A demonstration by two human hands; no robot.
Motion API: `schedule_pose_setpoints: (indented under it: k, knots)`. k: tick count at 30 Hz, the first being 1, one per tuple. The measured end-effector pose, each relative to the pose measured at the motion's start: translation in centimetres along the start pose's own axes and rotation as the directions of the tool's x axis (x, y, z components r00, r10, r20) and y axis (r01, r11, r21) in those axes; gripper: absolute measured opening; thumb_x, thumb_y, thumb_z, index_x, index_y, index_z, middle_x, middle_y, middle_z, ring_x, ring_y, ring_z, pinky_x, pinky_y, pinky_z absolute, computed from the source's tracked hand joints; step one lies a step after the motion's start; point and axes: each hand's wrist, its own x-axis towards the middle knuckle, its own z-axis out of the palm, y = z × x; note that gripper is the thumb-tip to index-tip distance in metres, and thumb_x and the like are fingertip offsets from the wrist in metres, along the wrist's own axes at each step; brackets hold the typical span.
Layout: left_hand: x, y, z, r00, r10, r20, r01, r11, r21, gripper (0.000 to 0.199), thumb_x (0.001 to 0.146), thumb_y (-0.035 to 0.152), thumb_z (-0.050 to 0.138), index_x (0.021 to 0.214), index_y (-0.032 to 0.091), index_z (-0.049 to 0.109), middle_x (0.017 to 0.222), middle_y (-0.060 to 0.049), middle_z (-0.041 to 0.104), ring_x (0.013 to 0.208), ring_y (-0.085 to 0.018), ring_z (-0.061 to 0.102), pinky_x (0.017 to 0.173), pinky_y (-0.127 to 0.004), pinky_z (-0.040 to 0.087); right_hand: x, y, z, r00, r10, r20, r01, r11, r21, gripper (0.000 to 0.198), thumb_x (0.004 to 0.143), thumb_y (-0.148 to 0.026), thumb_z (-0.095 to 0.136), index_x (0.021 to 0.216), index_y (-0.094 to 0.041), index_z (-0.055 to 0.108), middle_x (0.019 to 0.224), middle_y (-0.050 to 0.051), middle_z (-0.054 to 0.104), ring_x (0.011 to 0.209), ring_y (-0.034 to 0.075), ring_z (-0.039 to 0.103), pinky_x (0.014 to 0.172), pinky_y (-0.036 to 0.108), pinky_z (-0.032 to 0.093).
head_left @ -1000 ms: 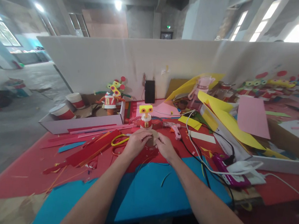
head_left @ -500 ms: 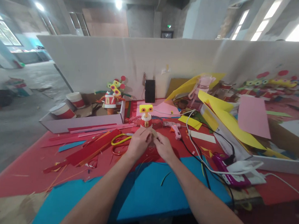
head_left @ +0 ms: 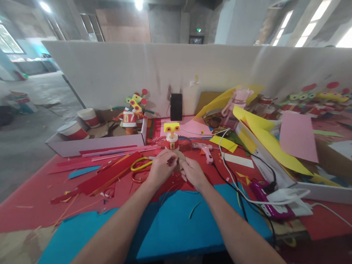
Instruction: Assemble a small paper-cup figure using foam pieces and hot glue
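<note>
My left hand [head_left: 162, 168] and my right hand [head_left: 193, 173] meet over the red table cover. Between their fingertips is a small tan piece of cardboard [head_left: 180, 156], partly covered by the fingers; its full outline is hidden. Just beyond stands a paper-cup figure [head_left: 172, 140] with a yellow tube head, round eyes and coiled paper arms. A pink glue gun [head_left: 206, 152] lies to the right of my right hand. Yellow-handled scissors [head_left: 140, 164] lie beside my left hand, their blades partly hidden.
A box [head_left: 102, 145] with paper cups and a finished figure [head_left: 131, 112] stands at left. Paper strips [head_left: 100, 175] lie before it. At right are a box with yellow paper [head_left: 262, 142], a purple power strip [head_left: 271, 205] and cables. Blue sheet [head_left: 184, 225] covers the near edge.
The fingers of my right hand have shifted slightly and spread a little below the tan piece. My left hand stays nearly in place, and the cup figure has not moved.
</note>
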Motion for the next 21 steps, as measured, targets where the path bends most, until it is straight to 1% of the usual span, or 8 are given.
schedule_pose_setpoints:
  k: [2,3,6,8,10,15,18,21]
  knots:
    - [0.0,-0.1,0.0,0.994,-0.097,-0.057,0.097,0.995,-0.009,0.009,0.077,0.012,0.057,0.073,0.017,0.064,0.072,-0.001,0.063,0.067,-0.012,0.056,0.062,-0.023,0.044,-0.2,-0.2,0.2,0.999,-0.051,0.012,0.051,0.998,-0.021,0.022,0.085,-0.037,0.040,0.075,-0.020,0.049,0.041,-0.009,0.043,0.033,0.010,0.046,0.037,0.019,0.036]
    - [0.1,-0.2,0.0,0.989,-0.139,-0.054,0.137,0.990,-0.035,0.008,0.077,0.014,0.058,0.074,0.017,0.065,0.072,-0.001,0.064,0.067,-0.012,0.057,0.062,-0.023,0.045,-0.3,-0.3,0.3,0.998,-0.068,0.012,0.068,0.997,-0.039,0.022,0.085,-0.037,0.040,0.076,-0.019,0.050,0.043,-0.008,0.046,0.035,0.010,0.049,0.039,0.019,0.038]
    - [0.2,-1.0,-0.2,0.979,-0.202,0.030,0.204,0.964,-0.169,0.013,0.081,0.021,0.056,0.082,0.017,0.069,0.075,-0.003,0.068,0.069,-0.013,0.061,0.064,-0.024,0.048,-0.3,-0.5,0.2,0.998,-0.063,0.002,0.063,0.996,-0.058,0.022,0.085,-0.036,0.040,0.076,-0.019,0.050,0.046,-0.007,0.049,0.038,0.011,0.055,0.040,0.019,0.040]
    - [0.2,-1.4,-0.4,0.975,-0.216,0.044,0.220,0.950,-0.222,0.017,0.084,0.024,0.055,0.089,0.017,0.070,0.079,-0.004,0.069,0.071,-0.014,0.063,0.065,-0.025,0.050,-0.3,-0.5,0.1,0.999,-0.053,-0.006,0.053,0.997,-0.059,0.022,0.086,-0.035,0.039,0.077,-0.019,0.051,0.047,-0.007,0.049,0.039,0.012,0.057,0.041,0.019,0.041]
    - [0.2,-1.3,-0.5,0.982,-0.186,0.031,0.189,0.961,-0.201,0.016,0.084,0.023,0.056,0.092,0.018,0.070,0.083,-0.004,0.069,0.074,-0.014,0.063,0.067,-0.026,0.051,-0.2,-0.4,-0.1,0.997,-0.069,-0.025,0.067,0.994,-0.083,0.022,0.086,-0.033,0.039,0.078,-0.018,0.052,0.049,-0.005,0.051,0.043,0.013,0.058,0.045,0.020,0.043]
    - [0.1,-0.2,-0.2,0.999,0.017,0.043,-0.015,0.999,-0.046,0.010,0.081,0.017,0.061,0.087,0.020,0.068,0.081,-0.003,0.068,0.075,-0.013,0.061,0.069,-0.025,0.050,-0.1,-0.1,-0.2,0.989,-0.135,-0.055,0.120,0.969,-0.218,0.018,0.083,-0.026,0.040,0.075,-0.018,0.054,0.056,-0.001,0.056,0.054,0.014,0.057,0.055,0.023,0.043]
    - [0.0,-0.1,0.0,0.998,0.055,0.007,-0.055,0.998,0.009,0.010,0.083,0.015,0.058,0.085,0.020,0.067,0.082,-0.003,0.069,0.078,-0.014,0.062,0.072,-0.025,0.050,0.0,0.1,-0.2,0.975,-0.220,-0.044,0.196,0.932,-0.306,0.016,0.082,-0.024,0.040,0.075,-0.018,0.053,0.065,0.001,0.059,0.060,0.015,0.055,0.057,0.024,0.041]
    - [-0.1,-0.2,-0.1,0.995,0.098,0.020,-0.099,0.993,0.067,0.011,0.084,0.014,0.056,0.081,0.019,0.065,0.082,-0.003,0.068,0.078,-0.014,0.062,0.073,-0.025,0.049,0.0,0.3,-0.2,0.958,-0.287,-0.030,0.256,0.892,-0.372,0.016,0.082,-0.023,0.040,0.070,-0.019,0.050,0.067,0.002,0.058,0.063,0.015,0.052,0.058,0.024,0.039]
